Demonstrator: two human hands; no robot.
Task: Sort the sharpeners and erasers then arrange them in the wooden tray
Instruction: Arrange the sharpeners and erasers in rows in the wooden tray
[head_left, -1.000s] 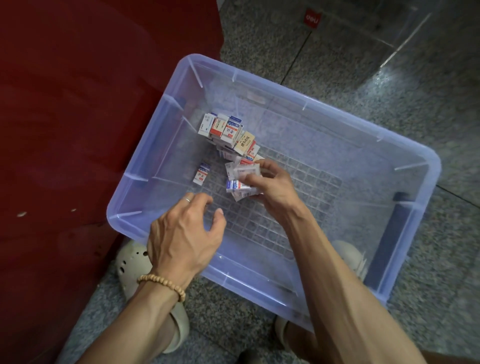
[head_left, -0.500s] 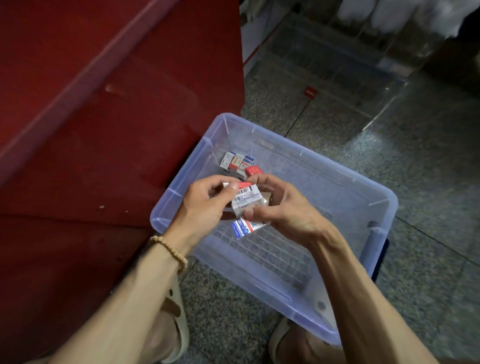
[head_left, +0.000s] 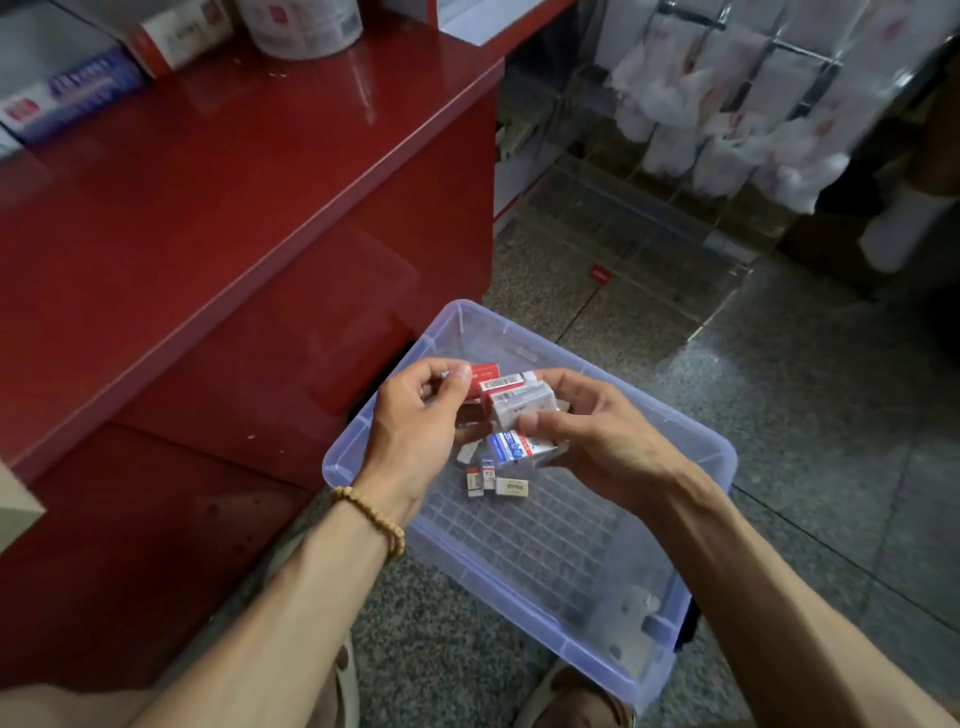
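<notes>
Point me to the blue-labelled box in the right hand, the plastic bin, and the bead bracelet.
blue-labelled box (head_left: 514, 448), head view, printed face.
plastic bin (head_left: 719, 446), head view, right rim.
bead bracelet (head_left: 371, 515), head view, beads on wrist.

Glossy red counter (head_left: 218, 171) upper left; translucent lilac-blue bin (head_left: 691, 441) centre; red-white-blue eraser packs (head_left: 511, 410); grey speckled floor (head_left: 831, 415).

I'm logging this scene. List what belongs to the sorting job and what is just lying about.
Job:
- small boxes held by left hand and right hand
- loose small boxes in the plastic bin

Lying about:
- red counter
- tape roll
- hanging white bags
</notes>
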